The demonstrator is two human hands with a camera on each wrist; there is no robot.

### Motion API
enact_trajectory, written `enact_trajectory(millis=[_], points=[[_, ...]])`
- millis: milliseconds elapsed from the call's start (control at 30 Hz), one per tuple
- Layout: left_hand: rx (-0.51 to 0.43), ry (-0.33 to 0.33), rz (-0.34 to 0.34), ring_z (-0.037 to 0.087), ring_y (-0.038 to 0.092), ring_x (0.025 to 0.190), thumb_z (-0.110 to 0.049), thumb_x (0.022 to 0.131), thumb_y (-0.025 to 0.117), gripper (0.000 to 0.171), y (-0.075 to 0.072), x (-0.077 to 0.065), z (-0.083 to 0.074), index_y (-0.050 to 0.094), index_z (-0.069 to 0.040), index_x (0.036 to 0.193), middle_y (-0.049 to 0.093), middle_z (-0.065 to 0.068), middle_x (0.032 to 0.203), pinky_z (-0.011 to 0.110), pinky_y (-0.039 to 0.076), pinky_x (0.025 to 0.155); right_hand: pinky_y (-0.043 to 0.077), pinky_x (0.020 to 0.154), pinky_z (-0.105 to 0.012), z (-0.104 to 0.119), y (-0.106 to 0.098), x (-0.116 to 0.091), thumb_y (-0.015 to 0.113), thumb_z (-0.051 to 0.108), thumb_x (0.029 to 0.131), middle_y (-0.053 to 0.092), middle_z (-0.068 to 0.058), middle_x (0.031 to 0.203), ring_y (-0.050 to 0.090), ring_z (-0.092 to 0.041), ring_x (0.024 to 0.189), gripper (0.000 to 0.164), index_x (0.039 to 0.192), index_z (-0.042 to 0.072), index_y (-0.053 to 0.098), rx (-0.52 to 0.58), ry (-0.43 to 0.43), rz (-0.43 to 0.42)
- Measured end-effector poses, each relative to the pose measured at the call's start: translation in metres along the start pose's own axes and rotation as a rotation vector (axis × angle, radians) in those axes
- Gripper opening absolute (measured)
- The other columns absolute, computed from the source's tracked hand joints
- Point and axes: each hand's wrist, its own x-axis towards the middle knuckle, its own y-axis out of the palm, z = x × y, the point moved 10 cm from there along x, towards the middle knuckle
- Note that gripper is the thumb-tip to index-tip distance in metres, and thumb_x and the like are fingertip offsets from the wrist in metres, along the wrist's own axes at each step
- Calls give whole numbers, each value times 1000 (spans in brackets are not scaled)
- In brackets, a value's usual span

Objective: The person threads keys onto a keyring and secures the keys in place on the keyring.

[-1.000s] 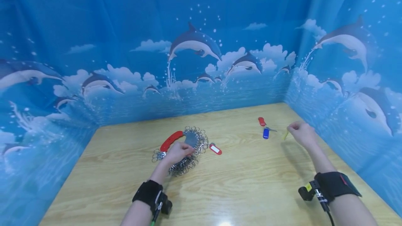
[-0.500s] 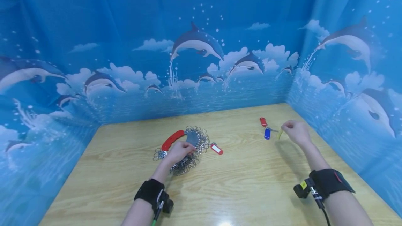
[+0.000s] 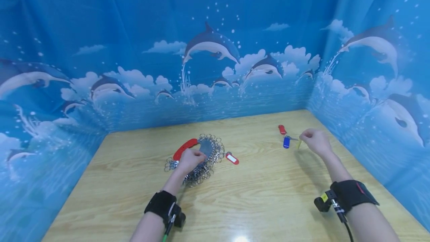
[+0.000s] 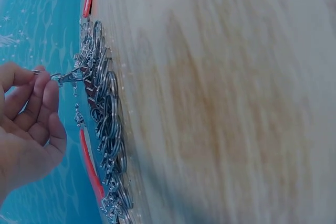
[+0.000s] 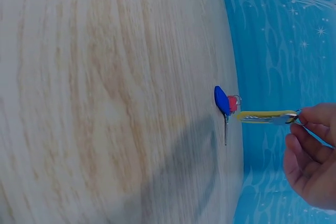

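Right hand (image 3: 315, 142): thumb and finger pinched the ring end of the yellow tag (image 5: 257, 113), over the right side of the table (image 3: 255, 201).
Left hand (image 4: 29, 124): thumb and finger pinched a small ring (image 4: 37, 72), which led through a clip (image 4: 67, 77) into the bunch (image 3: 217, 151); the other fingers curled loosely around nothing.
Yellow tag: hung free end down with a silver key (image 5: 281, 119) alongside, near the blue tag (image 3: 286, 142) and apparently off the wood.
Tag-placing: judged to be the step in hand, the right hand bringing the yellow tag in beside the blue one while the left held onto the bunch.
Lowering: the next move seemed to call for a short, steady descent, then a loosened pinch, without knocking the blue tag's key (image 3: 293, 138).
Bunch: lay on the table's left half, its many rings around a grey plate (image 3: 205, 146), with a red handle (image 3: 184, 148) beside.
Red tags: one (image 3: 232, 158) lay just right of the bunch, another (image 3: 282, 129) just beyond the blue tag.
Hands versus a second ago: the right had come leftward, closer to the blue tag; the left fingertips had drawn back slightly. The loose tags had kept their places.
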Motion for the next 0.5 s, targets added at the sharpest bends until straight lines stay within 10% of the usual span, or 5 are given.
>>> enact_trajectory(millis=[500], points=[[70, 66, -20, 10, 33, 47, -20, 87, 62, 20, -2, 1, -6, 73, -6, 95, 57, 2, 62, 27, 34, 53, 44, 75, -50, 3, 6, 4, 50, 17, 93, 60, -28, 103, 55, -43, 94, 30, 103, -9, 60, -4, 35, 5]])
